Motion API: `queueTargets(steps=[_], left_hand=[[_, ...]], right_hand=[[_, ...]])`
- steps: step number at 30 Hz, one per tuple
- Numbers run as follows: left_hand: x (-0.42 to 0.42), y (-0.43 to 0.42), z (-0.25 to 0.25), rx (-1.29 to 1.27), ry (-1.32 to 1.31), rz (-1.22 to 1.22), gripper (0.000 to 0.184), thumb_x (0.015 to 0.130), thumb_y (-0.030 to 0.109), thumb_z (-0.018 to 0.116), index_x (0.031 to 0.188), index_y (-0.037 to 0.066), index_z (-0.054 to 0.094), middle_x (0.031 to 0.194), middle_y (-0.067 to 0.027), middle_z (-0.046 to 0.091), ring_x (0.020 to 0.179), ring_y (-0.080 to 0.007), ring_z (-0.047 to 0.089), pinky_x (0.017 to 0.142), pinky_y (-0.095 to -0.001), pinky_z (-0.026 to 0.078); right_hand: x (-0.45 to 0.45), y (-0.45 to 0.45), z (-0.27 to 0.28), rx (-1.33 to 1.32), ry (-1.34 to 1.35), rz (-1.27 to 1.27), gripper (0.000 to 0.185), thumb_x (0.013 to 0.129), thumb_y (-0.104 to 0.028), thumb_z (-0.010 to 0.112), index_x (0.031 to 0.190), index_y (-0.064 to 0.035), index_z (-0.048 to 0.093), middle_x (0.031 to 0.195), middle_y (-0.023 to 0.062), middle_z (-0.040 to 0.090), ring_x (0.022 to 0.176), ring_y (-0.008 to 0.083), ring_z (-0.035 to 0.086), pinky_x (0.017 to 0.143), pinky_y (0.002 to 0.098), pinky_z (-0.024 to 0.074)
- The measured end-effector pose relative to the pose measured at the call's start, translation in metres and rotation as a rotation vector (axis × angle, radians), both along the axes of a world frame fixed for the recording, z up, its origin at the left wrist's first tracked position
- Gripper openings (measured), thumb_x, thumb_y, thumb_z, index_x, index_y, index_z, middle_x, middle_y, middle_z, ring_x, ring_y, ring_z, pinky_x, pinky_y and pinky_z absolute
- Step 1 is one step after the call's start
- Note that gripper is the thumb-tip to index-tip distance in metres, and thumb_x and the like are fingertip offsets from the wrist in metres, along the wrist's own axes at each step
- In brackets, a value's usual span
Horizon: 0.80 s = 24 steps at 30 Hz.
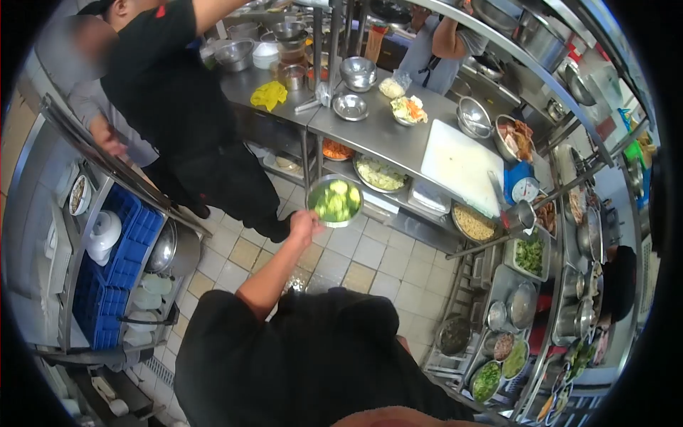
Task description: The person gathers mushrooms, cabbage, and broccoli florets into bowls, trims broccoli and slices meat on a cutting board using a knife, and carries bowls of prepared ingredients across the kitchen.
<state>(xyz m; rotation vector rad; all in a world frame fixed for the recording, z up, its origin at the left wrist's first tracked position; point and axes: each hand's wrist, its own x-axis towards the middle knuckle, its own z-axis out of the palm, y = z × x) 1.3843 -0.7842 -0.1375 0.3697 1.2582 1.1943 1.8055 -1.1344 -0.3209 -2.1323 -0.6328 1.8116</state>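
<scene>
My left hand (304,223) grips the rim of a round metal bowl (359,212) and holds it out over the tiled floor. In the bowl lie pale-green and dark-green vegetable pieces (337,200) that look like sliced cucumber or squash. Beyond the bowl, on the lower shelf of the steel counter, sit a bowl of shredded cabbage (380,173) and a container of shredded carrot (337,149). My right hand is hidden by my body; only a sliver of skin shows near my right side.
A white cutting board (461,165) with a knife (496,188) lies on the steel counter (370,136). Close on the left stands a person in black (178,107), with another behind. Blue crates (107,285) fill the left shelf. Food containers line the right rack, including chopped greens (528,255).
</scene>
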Motion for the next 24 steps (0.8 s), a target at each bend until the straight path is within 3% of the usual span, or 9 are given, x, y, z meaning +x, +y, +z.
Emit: queueTargets(steps=[3, 4, 8, 9, 12, 16, 18, 20, 24], left_hand=[[0.022, 0.050, 0.014, -0.022, -0.091, 0.145, 0.010, 0.076, 0.002, 0.056, 0.085, 0.003, 0.051, 0.071, -0.0050, 0.049, 0.055, -0.0171, 0.050, 0.059, -0.0393, 0.058], [0.022, 0.072, -0.003, 0.011, -0.131, 0.155, 0.012, 0.077, 0.002, 0.055, 0.088, 0.001, 0.051, 0.071, -0.0052, 0.049, 0.053, -0.0176, 0.050, 0.060, -0.0391, 0.059], [0.035, 0.135, 0.009, 0.037, -0.214, 0.285, 0.013, 0.079, 0.001, 0.051, 0.091, -0.002, 0.051, 0.072, -0.0098, 0.055, 0.059, -0.0210, 0.059, 0.060, -0.0375, 0.060], [0.038, 0.150, 0.014, 0.046, -0.229, 0.332, 0.012, 0.079, 0.001, 0.051, 0.091, -0.003, 0.051, 0.072, -0.0107, 0.056, 0.060, -0.0214, 0.060, 0.060, -0.0373, 0.060], [0.042, 0.201, 0.021, 0.075, -0.244, 0.476, 0.011, 0.081, 0.001, 0.049, 0.090, -0.003, 0.051, 0.074, -0.0127, 0.059, 0.059, -0.0218, 0.061, 0.060, -0.0370, 0.060], [0.020, 0.290, -0.016, 0.114, -0.237, 0.652, 0.008, 0.082, 0.001, 0.051, 0.085, -0.006, 0.053, 0.075, -0.0127, 0.059, 0.055, -0.0206, 0.060, 0.057, -0.0378, 0.059], [0.019, 0.324, -0.004, 0.207, -0.228, 0.795, 0.010, 0.082, 0.000, 0.053, 0.086, -0.008, 0.056, 0.080, -0.0147, 0.059, 0.059, -0.0215, 0.061, 0.055, -0.0369, 0.058], [0.019, 0.355, 0.029, 0.133, -0.135, 0.962, 0.017, 0.081, 0.001, 0.054, 0.093, -0.011, 0.055, 0.087, -0.0172, 0.060, 0.062, -0.0232, 0.062, 0.058, -0.0351, 0.057], [-0.039, 0.432, 0.012, 0.271, 0.008, 1.099, 0.027, 0.081, 0.001, 0.054, 0.104, -0.012, 0.051, 0.093, -0.0189, 0.060, 0.066, -0.0261, 0.062, 0.061, -0.0332, 0.057]], right_hand=[[0.021, 0.013, 0.006, 0.056, 0.011, -0.129, 0.029, 0.087, -0.022, 0.058, 0.112, -0.0082, 0.057, 0.091, 0.0080, 0.062, 0.077, 0.0243, 0.062, 0.066, 0.0417, 0.0508], [0.026, 0.014, 0.007, 0.085, 0.013, -0.174, 0.029, 0.088, -0.023, 0.057, 0.112, -0.0083, 0.057, 0.091, 0.0078, 0.062, 0.076, 0.0243, 0.062, 0.066, 0.0416, 0.0504], [0.046, 0.016, -0.007, 0.253, 0.030, -0.360, 0.030, 0.091, -0.028, 0.054, 0.113, -0.0074, 0.056, 0.095, 0.0089, 0.061, 0.077, 0.0228, 0.062, 0.066, 0.0392, 0.0505], [0.040, 0.022, 0.008, 0.133, 0.076, -0.600, 0.032, 0.093, -0.028, 0.053, 0.117, -0.0072, 0.055, 0.101, 0.0086, 0.061, 0.080, 0.0232, 0.062, 0.067, 0.0378, 0.0510], [0.040, -0.012, -0.053, -0.002, 0.201, -0.801, 0.031, 0.096, -0.025, 0.049, 0.121, -0.0058, 0.053, 0.105, 0.0086, 0.061, 0.082, 0.0216, 0.063, 0.069, 0.0347, 0.0522], [0.041, 0.013, -0.027, -0.091, 0.182, -0.747, 0.033, 0.096, -0.025, 0.051, 0.121, -0.0046, 0.053, 0.107, 0.0093, 0.061, 0.087, 0.0225, 0.062, 0.074, 0.0366, 0.0511], [0.050, 0.044, -0.011, -0.099, 0.165, -0.714, 0.034, 0.095, -0.025, 0.053, 0.122, -0.0040, 0.053, 0.108, 0.0097, 0.061, 0.089, 0.0229, 0.062, 0.076, 0.0375, 0.0506], [0.057, 0.082, 0.001, -0.100, 0.160, -0.691, 0.035, 0.095, -0.025, 0.054, 0.122, -0.0035, 0.053, 0.109, 0.0101, 0.062, 0.091, 0.0233, 0.062, 0.078, 0.0384, 0.0500], [0.075, 0.161, 0.009, -0.106, 0.165, -0.633, 0.037, 0.094, -0.025, 0.056, 0.123, -0.0023, 0.053, 0.111, 0.0109, 0.062, 0.096, 0.0241, 0.061, 0.083, 0.0403, 0.0490]])
